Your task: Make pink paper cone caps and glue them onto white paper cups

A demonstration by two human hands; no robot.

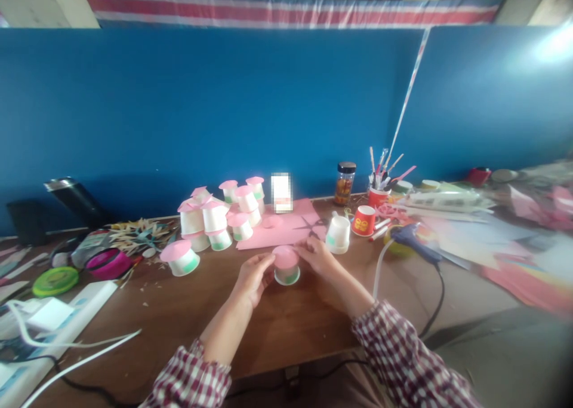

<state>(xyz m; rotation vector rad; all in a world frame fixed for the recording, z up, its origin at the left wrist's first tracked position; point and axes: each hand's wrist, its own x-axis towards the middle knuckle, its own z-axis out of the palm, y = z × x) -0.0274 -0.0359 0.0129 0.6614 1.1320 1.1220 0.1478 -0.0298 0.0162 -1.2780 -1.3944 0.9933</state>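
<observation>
An upturned white paper cup with a pink paper disc on top (286,266) stands on the brown table (188,312). My left hand (253,276) curls against the cup's left side, fingers closed on it. My right hand (316,256) touches its right side, fingertips pressing on the pink disc's edge. Both sleeves are red-and-white checked.
Several finished pink-topped cups (215,217) are piled behind, one more (180,258) standing alone to the left. A pink paper sheet (286,227) with scissors (310,224), a white cup (338,233), a red cup (364,220), a blue glue gun (414,241), a jar (345,183) and a pen holder (379,192) lie beyond.
</observation>
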